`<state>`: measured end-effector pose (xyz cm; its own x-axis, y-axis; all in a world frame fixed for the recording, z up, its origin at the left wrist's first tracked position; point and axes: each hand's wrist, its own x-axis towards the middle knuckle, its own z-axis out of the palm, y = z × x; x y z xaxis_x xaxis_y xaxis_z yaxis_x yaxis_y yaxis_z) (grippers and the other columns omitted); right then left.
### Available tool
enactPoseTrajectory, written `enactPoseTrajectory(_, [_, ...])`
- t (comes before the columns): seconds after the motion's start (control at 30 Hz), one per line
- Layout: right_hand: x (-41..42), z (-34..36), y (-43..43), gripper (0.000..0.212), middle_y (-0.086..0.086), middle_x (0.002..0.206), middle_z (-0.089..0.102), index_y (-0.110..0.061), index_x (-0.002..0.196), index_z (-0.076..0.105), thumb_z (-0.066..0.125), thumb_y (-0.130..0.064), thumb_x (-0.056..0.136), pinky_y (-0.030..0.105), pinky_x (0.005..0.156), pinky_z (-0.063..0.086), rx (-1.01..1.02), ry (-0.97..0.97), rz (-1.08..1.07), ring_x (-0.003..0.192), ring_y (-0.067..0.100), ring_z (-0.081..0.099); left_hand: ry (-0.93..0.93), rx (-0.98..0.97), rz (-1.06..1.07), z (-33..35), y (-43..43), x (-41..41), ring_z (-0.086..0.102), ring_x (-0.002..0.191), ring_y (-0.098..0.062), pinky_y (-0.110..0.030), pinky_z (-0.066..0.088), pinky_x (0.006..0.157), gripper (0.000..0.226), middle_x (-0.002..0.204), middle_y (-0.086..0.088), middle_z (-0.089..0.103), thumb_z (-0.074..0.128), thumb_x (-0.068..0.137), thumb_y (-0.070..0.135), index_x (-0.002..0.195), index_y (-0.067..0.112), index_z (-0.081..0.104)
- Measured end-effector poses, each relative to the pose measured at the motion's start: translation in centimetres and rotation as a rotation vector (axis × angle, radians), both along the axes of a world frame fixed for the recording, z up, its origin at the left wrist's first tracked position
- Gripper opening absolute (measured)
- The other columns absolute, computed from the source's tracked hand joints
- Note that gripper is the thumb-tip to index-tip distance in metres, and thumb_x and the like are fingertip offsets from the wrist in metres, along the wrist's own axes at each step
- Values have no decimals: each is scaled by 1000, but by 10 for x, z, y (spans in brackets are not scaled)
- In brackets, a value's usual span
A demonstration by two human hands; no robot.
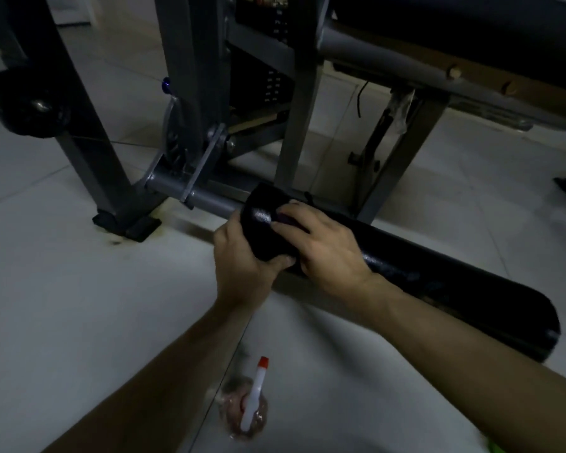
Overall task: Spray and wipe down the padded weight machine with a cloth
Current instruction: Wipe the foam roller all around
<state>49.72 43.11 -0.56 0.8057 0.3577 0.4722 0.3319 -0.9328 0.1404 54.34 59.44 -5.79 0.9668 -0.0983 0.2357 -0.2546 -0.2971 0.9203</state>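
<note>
A long black padded roller (438, 276) of the grey weight machine (190, 93) lies low over the floor, running from centre to lower right. My left hand (242, 256) grips the roller's left end from below, thumb curled over it. My right hand (324, 246) lies on top of the roller just right of that, fingers bent over a small dark cloth (288, 220) that barely shows under them. A spray bottle (250, 403) with a white trigger head and red nozzle stands on the floor between my forearms.
Pale floor tiles (62, 305) surround the machine. The frame's black foot (128, 223) sits to the left, a black round pad (27, 106) at far left, and a dark padded bench (471, 31) at top right. A weight stack (268, 60) shows behind the uprights.
</note>
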Motion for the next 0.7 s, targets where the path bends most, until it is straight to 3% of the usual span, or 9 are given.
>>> enactPoseTrajectory(0.13, [-45,-4,-46,42,13,143,59,-11,133,68,55,-2,94,42,99,57,-25,-54,-39,137,34,54,-60,83,55,13,-13,-15,35,141,-34,-55,39,113,112,154,-15,35,90,65,36,158,22,29])
enactPoseTrajectory(0.23, [-85,-6,-79,36,13,142,61,-11,132,69,55,-4,100,43,101,56,-37,-79,-68,137,32,55,-290,276,66,25,-36,-47,16,152,-38,-62,21,121,105,167,-16,15,84,73,41,159,21,28])
enactPoseTrajectory(0.3, [-115,-8,-104,37,14,141,62,-10,132,69,52,-3,100,42,103,55,-37,-92,-104,137,33,55,-411,387,-49,25,-57,-66,12,155,-35,-60,12,123,97,169,-13,15,82,73,43,156,22,36])
enactPoseTrajectory(0.43, [-183,-14,-164,45,15,143,61,-9,133,69,59,7,93,44,106,53,-12,-135,-221,139,33,53,-586,561,-227,22,-95,-99,24,152,-35,-58,22,121,93,164,-13,28,89,65,42,147,18,51])
enactPoseTrajectory(0.53, [-232,-19,-203,68,14,146,58,-10,136,66,75,14,74,48,100,56,7,-115,-336,142,32,50,-636,609,-252,18,-113,-109,33,147,-36,-59,30,115,96,161,-12,36,93,61,40,145,16,53])
enactPoseTrajectory(0.7, [-282,-17,-231,70,16,143,58,-8,134,68,65,20,70,48,89,61,55,-116,-453,142,33,50,-669,666,-205,16,-127,-112,39,143,-35,-56,32,111,95,157,-8,43,92,62,42,144,15,54])
